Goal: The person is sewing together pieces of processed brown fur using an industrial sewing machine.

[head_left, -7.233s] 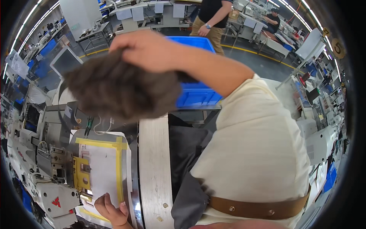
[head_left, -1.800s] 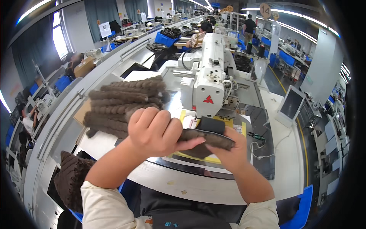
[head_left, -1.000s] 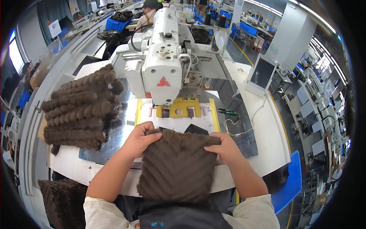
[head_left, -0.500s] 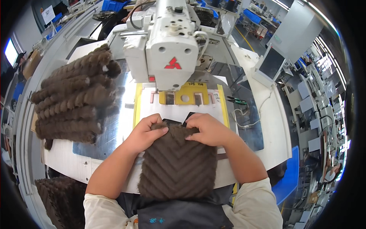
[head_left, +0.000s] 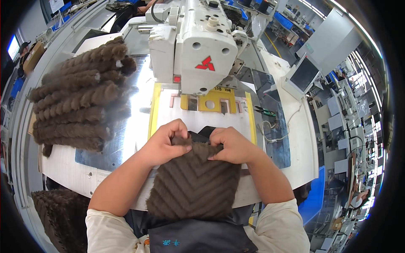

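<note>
Brown furry fabric pinched at the sewing machine.

Stack of furry brown pieces far left on the desk; left hand and right hand both grasping the far edge of the fabric piece, draped over the near desk edge, just near of the white sewing machine.

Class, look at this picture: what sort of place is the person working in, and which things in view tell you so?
Most likely a garment or textile factory floor. A white industrial sewing machine stands over a yellow-framed template, a stack of brown furry fabric pieces lies beside it, and rows of similar workstations stretch behind.
</note>
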Demonstrator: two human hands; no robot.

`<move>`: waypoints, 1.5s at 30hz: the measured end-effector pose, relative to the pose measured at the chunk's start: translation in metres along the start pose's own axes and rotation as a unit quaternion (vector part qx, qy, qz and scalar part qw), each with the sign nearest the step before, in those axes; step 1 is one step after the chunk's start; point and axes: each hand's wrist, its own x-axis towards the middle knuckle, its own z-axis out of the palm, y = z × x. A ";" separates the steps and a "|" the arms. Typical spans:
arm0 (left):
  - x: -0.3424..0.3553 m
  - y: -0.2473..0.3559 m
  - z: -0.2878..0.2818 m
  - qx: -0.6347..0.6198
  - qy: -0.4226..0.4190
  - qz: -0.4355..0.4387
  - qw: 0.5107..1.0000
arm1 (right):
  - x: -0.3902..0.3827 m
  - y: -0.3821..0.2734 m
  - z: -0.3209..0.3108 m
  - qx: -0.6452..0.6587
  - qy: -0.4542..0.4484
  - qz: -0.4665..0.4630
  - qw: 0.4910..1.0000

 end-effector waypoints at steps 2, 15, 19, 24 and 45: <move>0.001 0.004 0.002 -0.012 0.012 0.011 1.000 | -0.002 0.001 0.005 -0.021 0.004 -0.010 1.000; 0.008 0.007 -0.018 0.119 -0.125 0.010 0.985 | -0.048 0.026 -0.016 0.199 0.168 0.262 0.929; 0.015 0.005 -0.021 0.113 -0.101 -0.058 0.987 | -0.041 0.016 -0.007 0.330 0.128 0.139 0.925; 0.020 0.000 -0.007 0.012 0.028 -0.062 0.998 | -0.031 0.026 -0.003 0.373 0.126 0.109 0.913; 0.079 -0.001 -0.038 0.450 0.269 -0.048 0.851 | 0.005 0.080 -0.050 -0.032 0.342 0.188 0.920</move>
